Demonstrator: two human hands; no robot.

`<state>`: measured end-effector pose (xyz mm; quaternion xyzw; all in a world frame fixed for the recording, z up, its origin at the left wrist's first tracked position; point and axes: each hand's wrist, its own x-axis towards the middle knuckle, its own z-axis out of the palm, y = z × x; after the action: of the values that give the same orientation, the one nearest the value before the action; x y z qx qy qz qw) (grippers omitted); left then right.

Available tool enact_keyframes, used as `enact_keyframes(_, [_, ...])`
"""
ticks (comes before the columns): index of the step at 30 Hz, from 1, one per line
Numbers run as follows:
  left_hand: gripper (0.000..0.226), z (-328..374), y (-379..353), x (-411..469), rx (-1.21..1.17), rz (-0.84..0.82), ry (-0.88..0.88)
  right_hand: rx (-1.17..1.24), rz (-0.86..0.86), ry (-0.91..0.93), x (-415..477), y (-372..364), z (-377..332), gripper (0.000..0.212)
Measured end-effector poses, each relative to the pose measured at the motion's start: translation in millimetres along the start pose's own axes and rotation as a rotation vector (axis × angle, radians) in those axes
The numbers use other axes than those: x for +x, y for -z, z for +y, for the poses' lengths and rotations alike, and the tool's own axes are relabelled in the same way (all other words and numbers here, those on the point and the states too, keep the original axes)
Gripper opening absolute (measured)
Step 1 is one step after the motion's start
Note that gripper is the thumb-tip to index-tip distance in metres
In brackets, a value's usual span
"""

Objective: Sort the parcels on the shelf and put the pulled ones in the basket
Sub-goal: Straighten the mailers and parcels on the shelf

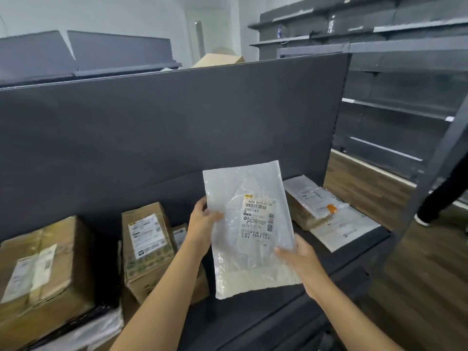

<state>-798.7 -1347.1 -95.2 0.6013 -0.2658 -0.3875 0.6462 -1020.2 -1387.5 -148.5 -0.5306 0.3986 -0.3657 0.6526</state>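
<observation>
Both hands hold a flat white poly mailer upright above the dark shelf, its printed label facing the camera. The left hand pinches the mailer's left edge about halfway up, thumb on the front and fingers behind. The right hand grips the lower right edge the same way, thumb across the front face. The mailer tilts slightly, its top corner leaning right.

Relative to the mailer, a tall cardboard box stands just to the left on the shelf, with a smaller box tucked behind it, partly hidden by the left forearm. Farther left sits a large taped carton, and a crumpled plastic bag lies under its front corner. To the right of the mailer, a low brown parcel rests on a flat white envelope near the shelf's right end.

Bare shelf surface lies open directly beneath and in front of the mailer, out to the shelf's front lip. Behind it rises the dark back panel, well apart from the mailer's top edge. No basket is in view.
</observation>
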Motion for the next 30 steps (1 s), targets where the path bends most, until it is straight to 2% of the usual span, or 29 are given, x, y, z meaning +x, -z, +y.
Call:
enact_keyframes(4, [0.073, 2, 5, -8, 0.401, 0.167, -0.079, -0.1, 0.114, 0.061, 2, -21, -17, 0.022])
enact_keyframes(6, [0.069, 4, 1, -20, 0.53, 0.133, -0.182, -0.239, 0.243, 0.129, 6, -33, -27, 0.014])
enact_keyframes(8, [0.041, 8, -9, -33, 0.452, -0.063, -0.244, -0.382, 0.298, 0.216, 5, -50, -38, 0.012])
enact_keyframes(10, [0.038, 10, -22, -43, 0.269, -0.287, -0.167, -0.489, 0.219, 0.282, -1, -71, -45, 0.023])
enact_keyframes(11, [0.044, 8, -27, -42, 0.178, -0.307, -0.126, -0.552, 0.159, 0.295, -5, -82, -46, 0.03])
enact_keyframes(12, [0.049, 7, -29, -40, 0.123, -0.258, -0.107, -0.631, 0.101, 0.316, -9, -92, -45, 0.036])
enact_keyframes(15, [0.031, 5, -19, -29, -0.087, -0.071, -0.037, -0.836, -0.077, 0.436, -18, -112, -39, 0.057])
enact_keyframes(18, [0.025, 0, 2, -26, -0.385, -0.117, 0.14, -0.954, -0.141, 0.515, -21, -112, -25, 0.061])
enact_keyframes(20, [0.022, -4, 12, -26, -0.499, -0.171, 0.197, -1.069, -0.152, 0.599, -20, -110, -11, 0.061])
enact_keyframes(22, [0.021, -4, 13, -28, -0.523, -0.208, 0.215, -1.183, -0.115, 0.682, -17, -110, 0, 0.066])
enact_keyframes(27, [0.031, 0, 9, -22, -0.44, -0.186, 0.159, -1.372, 0.003, 0.685, -7, -117, 8, 0.096])
enact_keyframes(28, [0.035, 1, 8, -21, -0.394, -0.203, 0.125, -1.337, 0.048, 0.714, -5, -119, 8, 0.093])
enact_keyframes(30, [0.037, 7, 3, -22, -0.271, -0.287, 0.049, -1.071, 0.06, 0.669, -1, -121, 2, 0.08])
